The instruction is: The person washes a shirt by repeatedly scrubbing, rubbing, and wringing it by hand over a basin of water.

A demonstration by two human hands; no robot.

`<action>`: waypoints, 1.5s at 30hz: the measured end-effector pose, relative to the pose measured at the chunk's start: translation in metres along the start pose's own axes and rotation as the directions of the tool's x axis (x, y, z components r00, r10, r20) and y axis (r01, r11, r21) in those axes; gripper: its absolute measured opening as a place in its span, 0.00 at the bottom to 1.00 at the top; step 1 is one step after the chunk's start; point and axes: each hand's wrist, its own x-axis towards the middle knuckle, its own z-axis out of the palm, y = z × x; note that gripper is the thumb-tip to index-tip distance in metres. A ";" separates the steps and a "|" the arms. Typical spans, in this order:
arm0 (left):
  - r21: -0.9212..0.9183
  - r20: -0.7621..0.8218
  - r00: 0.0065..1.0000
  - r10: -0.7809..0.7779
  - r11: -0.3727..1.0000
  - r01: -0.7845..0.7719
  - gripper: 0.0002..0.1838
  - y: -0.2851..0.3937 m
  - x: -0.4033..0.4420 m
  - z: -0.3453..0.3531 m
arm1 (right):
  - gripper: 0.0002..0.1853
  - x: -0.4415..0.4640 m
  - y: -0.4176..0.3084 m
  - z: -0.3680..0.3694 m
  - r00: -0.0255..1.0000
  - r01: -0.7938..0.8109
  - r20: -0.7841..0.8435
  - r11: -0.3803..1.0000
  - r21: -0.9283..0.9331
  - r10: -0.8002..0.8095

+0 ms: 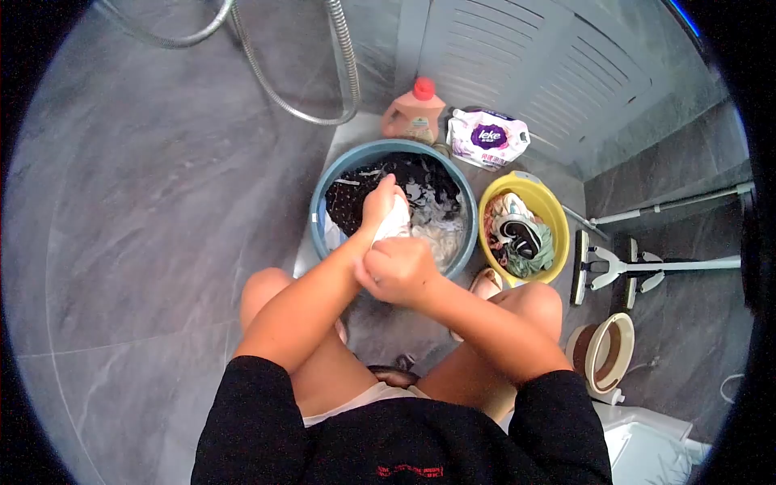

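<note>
White cloth [394, 220] runs between both grips above the blue basin [321, 249], its far end pinched in the left hand [382, 200], its near end clenched in the right hand [398, 271].

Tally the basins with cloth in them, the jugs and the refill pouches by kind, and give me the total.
Basins with cloth: 2 (blue basin, yellow basin)
Jugs: 1 (pink jug with a red cap)
Refill pouches: 1 (white and purple "leke" pouch)
Total: 4
</note>
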 end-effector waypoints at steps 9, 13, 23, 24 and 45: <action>-0.142 0.186 0.982 -0.046 0.987 0.074 0.16 0.006 -0.060 0.050 | 0.19 0.010 0.101 -0.019 0.805 -0.592 -0.216 0.778 -0.210 0.553; 0.150 0.209 0.973 -0.096 0.987 0.065 0.23 0.034 -0.052 0.039 | 0.20 0.005 0.113 -0.022 0.655 -0.730 -0.203 0.679 0.078 0.727; 0.633 0.256 0.953 0.164 0.717 -0.293 0.18 0.054 -0.042 0.023 | 0.46 0.012 0.103 -0.050 0.788 -0.605 0.427 0.689 0.399 0.444; 0.491 0.286 0.931 0.226 0.800 -0.345 0.18 0.056 -0.045 0.022 | 0.48 0.006 0.108 -0.049 0.797 -0.576 0.472 0.709 0.406 0.377; 0.382 0.390 0.921 -0.006 0.911 -0.156 0.26 0.101 -0.107 -0.002 | 0.18 -0.086 0.122 -0.045 0.267 -0.822 0.859 0.569 -0.034 0.437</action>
